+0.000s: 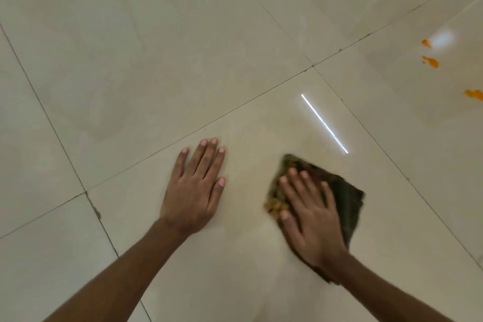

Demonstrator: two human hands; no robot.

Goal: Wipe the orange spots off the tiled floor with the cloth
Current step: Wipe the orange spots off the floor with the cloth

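Our right hand (311,212) presses flat, fingers spread, on the cloth (342,191); its soiled edge could smear residue before reaching the orange spots (430,61).

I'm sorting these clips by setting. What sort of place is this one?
Probably an indoor room, though which kind is unclear. The view shows only a glossy tiled floor, the reflection of a strip light in it, and orange spots at the right, away from the cloth.
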